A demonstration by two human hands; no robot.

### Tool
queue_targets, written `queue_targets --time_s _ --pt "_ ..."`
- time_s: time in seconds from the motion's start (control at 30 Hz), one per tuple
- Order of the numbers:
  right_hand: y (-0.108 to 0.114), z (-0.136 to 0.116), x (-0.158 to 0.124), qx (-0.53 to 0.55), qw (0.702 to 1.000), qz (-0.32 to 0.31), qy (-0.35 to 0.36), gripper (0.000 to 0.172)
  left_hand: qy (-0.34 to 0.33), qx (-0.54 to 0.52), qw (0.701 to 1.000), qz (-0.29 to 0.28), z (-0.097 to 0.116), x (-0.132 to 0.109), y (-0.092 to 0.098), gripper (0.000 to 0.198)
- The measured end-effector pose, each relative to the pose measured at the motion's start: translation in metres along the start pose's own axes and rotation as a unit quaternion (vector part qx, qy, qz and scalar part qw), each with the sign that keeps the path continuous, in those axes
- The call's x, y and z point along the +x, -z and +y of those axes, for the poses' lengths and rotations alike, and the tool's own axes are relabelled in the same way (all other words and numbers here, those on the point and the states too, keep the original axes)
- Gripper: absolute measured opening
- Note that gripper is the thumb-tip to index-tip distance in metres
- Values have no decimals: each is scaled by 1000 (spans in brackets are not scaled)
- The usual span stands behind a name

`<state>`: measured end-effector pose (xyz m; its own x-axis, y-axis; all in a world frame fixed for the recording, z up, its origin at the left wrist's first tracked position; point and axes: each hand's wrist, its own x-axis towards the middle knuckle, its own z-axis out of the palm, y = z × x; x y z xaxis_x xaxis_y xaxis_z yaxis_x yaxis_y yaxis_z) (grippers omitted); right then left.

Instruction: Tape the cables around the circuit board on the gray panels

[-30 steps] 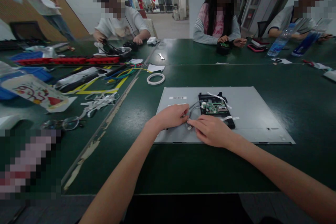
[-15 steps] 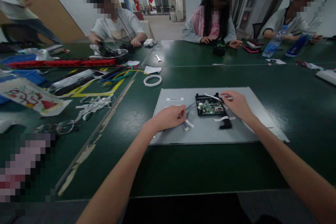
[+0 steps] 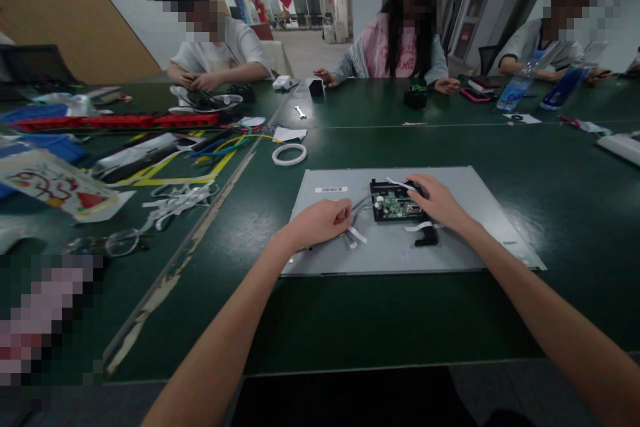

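Observation:
A flat grey metal panel (image 3: 320, 260) lies on the green table, with a green circuit board (image 3: 393, 205) in a black plastic frame (image 3: 380, 219) upon it. My left hand (image 3: 323, 221) is closed at the left of the board, its fingertips on thin grey cables (image 3: 361, 203) that run out of the frame. Below those fingers a white tape strip (image 3: 357, 235) shows. My right hand (image 3: 440, 201) grips the frame's right side between thumb and fingers, covering part of it. One white strip (image 3: 397, 183) sticks up beside its fingertips; a second strip (image 3: 417, 227) crosses the frame's lower arm.
Beyond the panel lie a roll of white tape (image 3: 289, 155) and a small wrench (image 3: 300, 112). Cables, a white cord bundle (image 3: 177, 203) and glasses (image 3: 123, 242) are at left. Across the table sit several people, with bottles (image 3: 520, 83) at right.
My right hand has shifted left and closed in on the frame's right side. My left hand has barely moved. Across the table, a person now has a hand at a small black box.

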<state>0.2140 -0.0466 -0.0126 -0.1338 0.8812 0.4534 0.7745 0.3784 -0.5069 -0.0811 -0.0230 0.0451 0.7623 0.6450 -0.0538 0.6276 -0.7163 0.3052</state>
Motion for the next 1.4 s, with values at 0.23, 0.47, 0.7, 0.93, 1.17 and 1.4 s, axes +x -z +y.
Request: queue_targets --time_s 0.23,0.47,0.7,0.93,1.17,1.4 --pt "-3 2 -1 12 1000 2 -14 33 4 3 1000 -1 2 0 1 16" --pt "-1 6 5 -2 1000 -10 1 27 12 17 1000 -4 4 1 -1 17" --pt "-7 11 12 -38 999 19 0 16 14 29 999 -8 7 0 1 17" --pt "-10 9 10 -30 998 61 -12 15 9 26 1000 -9 7 -1 1 17" --pt "-8 5 8 -22 998 47 -25 28 14 21 1000 -9 11 -1 3 17" --pt "-8 8 10 -56 998 10 2 29 11 24 1000 -7 8 0 0 16"
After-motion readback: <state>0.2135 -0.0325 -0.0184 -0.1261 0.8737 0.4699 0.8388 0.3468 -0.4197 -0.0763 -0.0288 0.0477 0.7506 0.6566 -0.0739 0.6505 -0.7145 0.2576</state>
